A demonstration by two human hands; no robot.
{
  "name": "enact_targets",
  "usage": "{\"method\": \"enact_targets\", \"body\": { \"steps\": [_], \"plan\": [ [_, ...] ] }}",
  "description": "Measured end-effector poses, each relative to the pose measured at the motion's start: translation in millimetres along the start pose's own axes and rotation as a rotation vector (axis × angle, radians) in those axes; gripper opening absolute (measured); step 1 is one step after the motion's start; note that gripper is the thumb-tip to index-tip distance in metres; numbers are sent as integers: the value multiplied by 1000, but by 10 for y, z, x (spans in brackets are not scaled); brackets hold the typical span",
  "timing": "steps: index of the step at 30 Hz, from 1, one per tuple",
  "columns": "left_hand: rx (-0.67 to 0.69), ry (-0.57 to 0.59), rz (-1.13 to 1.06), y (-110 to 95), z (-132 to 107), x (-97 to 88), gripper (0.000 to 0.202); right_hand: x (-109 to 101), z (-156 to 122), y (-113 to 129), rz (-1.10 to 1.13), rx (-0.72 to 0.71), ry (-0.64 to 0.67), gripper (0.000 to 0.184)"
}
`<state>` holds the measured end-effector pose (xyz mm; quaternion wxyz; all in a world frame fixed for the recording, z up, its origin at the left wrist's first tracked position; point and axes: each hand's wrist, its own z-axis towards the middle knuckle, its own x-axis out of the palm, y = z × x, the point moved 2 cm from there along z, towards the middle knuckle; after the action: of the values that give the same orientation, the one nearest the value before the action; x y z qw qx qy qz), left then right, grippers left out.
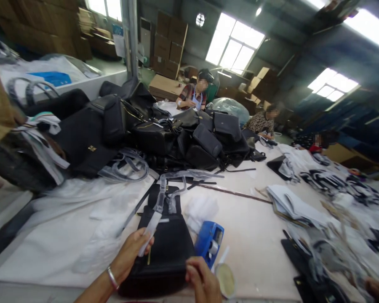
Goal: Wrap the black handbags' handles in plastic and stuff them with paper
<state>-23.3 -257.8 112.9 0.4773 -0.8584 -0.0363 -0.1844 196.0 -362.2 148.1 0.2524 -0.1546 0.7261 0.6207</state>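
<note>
In front of me a black backpack [169, 246] lies flat on the table, its top pointing away. My left hand [134, 249] is closed around the end of a strap [152, 229] wrapped in whitish see-through film, over the bag's left side. Another wrapped strap [173, 202] lies near the bag's top. My right hand [204, 277] is at the bag's lower right corner, fingers curled together; whether anything is between them is hidden. Just beyond it stands a blue tape dispenser [205, 240], with a round tub or roll [225, 280] beside it.
A large heap of black bags [177, 139] fills the table's far side. White sheeting [82, 223] lies at left, crumpled white wrap [202, 210] right of the backpack. Papers [293, 206] and black straps [312, 269] lie at right. A co-worker [194, 94] works across the table.
</note>
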Motion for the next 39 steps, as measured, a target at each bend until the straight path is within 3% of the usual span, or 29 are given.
{"method": "enact_targets", "body": {
  "steps": [3, 7, 11, 15, 21, 24, 27, 30, 34, 39],
  "plan": [
    [48, 55, 50, -26, -18, 19, 34, 349, 420, 562, 107, -150, 208, 21],
    [79, 101, 85, -19, -8, 22, 39, 625, 787, 815, -47, -357, 292, 20],
    [72, 96, 94, -1, 6, -10, 32, 666, 896, 785, -240, -461, 334, 25],
    [61, 118, 104, 1, 1, -39, 29, 672, 955, 715, -249, -416, 386, 45],
    [132, 64, 182, -15, 10, 12, 31, 778, 1009, 537, -2, -215, 362, 48],
    [91, -72, 165, 22, 62, 48, 37, 854, 971, 459, 184, -140, 337, 44],
    [8, -108, 46, 47, 112, 50, 42, 926, 960, 381, 162, -140, 263, 45],
    [-102, -16, -170, 55, 145, -14, 38, 991, 1021, 343, 10, -271, 226, 47],
    [-309, 169, -400, 115, 195, -178, 27, 1045, 1157, 404, -191, -630, 291, 40],
    [-392, 272, -444, 152, 260, -308, 17, 963, 1300, 425, -508, -864, 442, 42]
  ]
}}
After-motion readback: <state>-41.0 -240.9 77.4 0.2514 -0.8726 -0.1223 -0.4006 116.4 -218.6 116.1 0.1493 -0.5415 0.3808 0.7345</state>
